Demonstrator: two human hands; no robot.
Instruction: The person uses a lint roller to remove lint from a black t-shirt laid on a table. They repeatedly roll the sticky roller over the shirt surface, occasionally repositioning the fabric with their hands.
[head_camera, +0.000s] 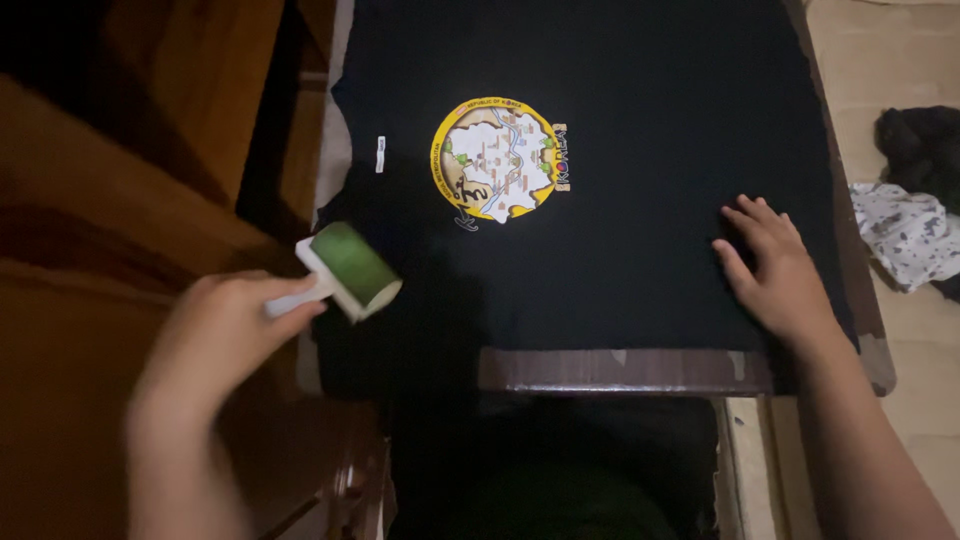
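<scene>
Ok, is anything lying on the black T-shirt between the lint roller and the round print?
Nothing visible. The left hand holds the green lint roller at the black T-shirt's edge; only bare dark fabric lies between it and the round print. The right hand rests flat, off to the other side.

The t-shirt (620, 230) under my right hand (775, 270) is plain black, with a round print (498, 162) ringed in yellow around a white map shape with small coloured marks. The lint roller (350, 270) in my left hand (225, 335) is green with a white handle. The desk (620, 370) edge is dark brown. A white cloth (905, 235) with grey speckles lies beside a black one (920, 145).
</scene>
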